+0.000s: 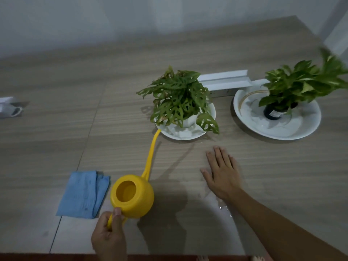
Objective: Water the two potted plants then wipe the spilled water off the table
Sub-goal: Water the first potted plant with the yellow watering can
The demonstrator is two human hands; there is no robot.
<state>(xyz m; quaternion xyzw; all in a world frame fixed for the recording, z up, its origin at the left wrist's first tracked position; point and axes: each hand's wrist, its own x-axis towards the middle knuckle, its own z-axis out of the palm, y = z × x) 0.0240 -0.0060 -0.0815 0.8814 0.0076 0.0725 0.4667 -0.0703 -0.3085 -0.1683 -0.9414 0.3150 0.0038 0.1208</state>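
My left hand [108,236] grips the handle of a yellow watering can [132,197] near the table's front edge. Its long spout [151,157] points up toward the white plate [188,135] under a holey-leaved plant [178,98] in a white pot. Further right, a second plant [293,83] in a dark pot stands on a larger white plate [301,127]. My right hand [222,172] lies flat and open on the table, fingers spread. Drops of spilled water [225,209] glisten beside its wrist. A folded blue cloth [84,194] lies left of the can.
A white rail-like piece [225,80] lies behind the two plates. A white object [10,108] sits at the table's far left edge. The wooden table [94,91] runs back to a pale wall.
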